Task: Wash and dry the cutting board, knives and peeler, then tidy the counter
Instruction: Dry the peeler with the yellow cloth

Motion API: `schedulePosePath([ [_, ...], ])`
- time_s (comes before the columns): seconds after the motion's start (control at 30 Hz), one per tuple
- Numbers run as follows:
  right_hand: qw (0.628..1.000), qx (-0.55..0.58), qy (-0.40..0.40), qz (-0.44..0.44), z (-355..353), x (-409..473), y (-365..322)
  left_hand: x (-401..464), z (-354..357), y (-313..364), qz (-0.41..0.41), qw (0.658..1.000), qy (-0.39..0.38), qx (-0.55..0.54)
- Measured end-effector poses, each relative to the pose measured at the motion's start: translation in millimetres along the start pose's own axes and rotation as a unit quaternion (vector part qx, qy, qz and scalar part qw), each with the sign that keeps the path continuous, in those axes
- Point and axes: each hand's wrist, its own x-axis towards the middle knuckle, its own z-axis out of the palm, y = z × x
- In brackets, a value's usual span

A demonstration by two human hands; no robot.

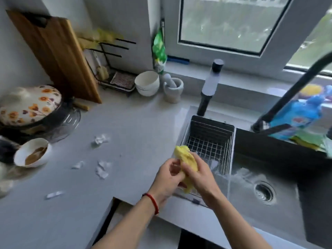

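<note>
Both my hands hold a yellow cloth (183, 155) over the left edge of the sink (251, 177), just in front of a wire drain basket (210, 139). My left hand (168, 178) grips its lower part, and my right hand (199, 173) is curled round it from the right. A wooden cutting board (55, 54) leans upright against the wall at the back left. Scraps of crumpled white paper (100, 139) lie scattered on the grey counter (125, 126). No knives or peeler are visible.
A black faucet (294, 90) arches over the sink, with blue bottles (301, 114) behind it. At the left stand a floral lid (27, 103), a bowl with brown sauce (32, 153) and glassware. White bowls (147, 83), a mortar (172, 88) and a rack (115, 72) line the back.
</note>
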Motion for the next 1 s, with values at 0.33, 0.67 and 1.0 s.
schedulePosePath([
  [0.33,0.985,-0.038,0.144,0.087,-138.7,18.6,58.4,154.9,105.4,-80.4,-0.144,0.881,0.081,0.443],
  [0.67,0.989,-0.004,0.121,0.085,-164.0,33.1,58.6,208.3,124.0,-110.4,-0.188,0.847,0.127,0.481],
  [1.0,0.964,-0.214,-0.025,-0.155,-129.5,57.1,1.8,81.4,96.3,-19.8,0.048,0.958,-0.002,0.284],
])
